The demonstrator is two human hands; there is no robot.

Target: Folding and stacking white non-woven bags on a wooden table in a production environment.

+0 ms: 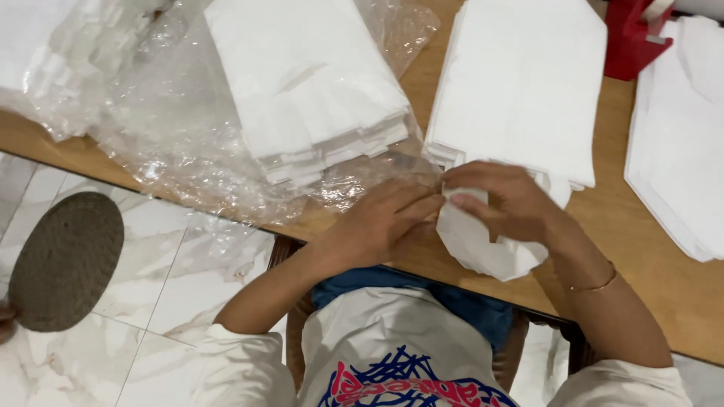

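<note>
at the near edge of the light brown wooden table [641, 249], both hands meet over one small white folded paper piece [483, 245]. the right hand [509, 203] pinches its upper corner between thumb and fingertips, and the left hand [381, 222] lies against its left side with fingers stretched toward the same corner; whether the left actually grips it, i cannot tell. the piece hangs partly over the table edge, just in front of a tall neat stack of flat white paper sheets [520, 83]. another stack of white folded paper [317, 83] lies on crumpled clear plastic wrap [173, 128], and a further white pile [679, 136] lies at the right. judging by the piles, the piece in hand looks mid-fold, with many sheets apparently unworked. a red plastic holder [630, 38] stands at the far edge.
</note>
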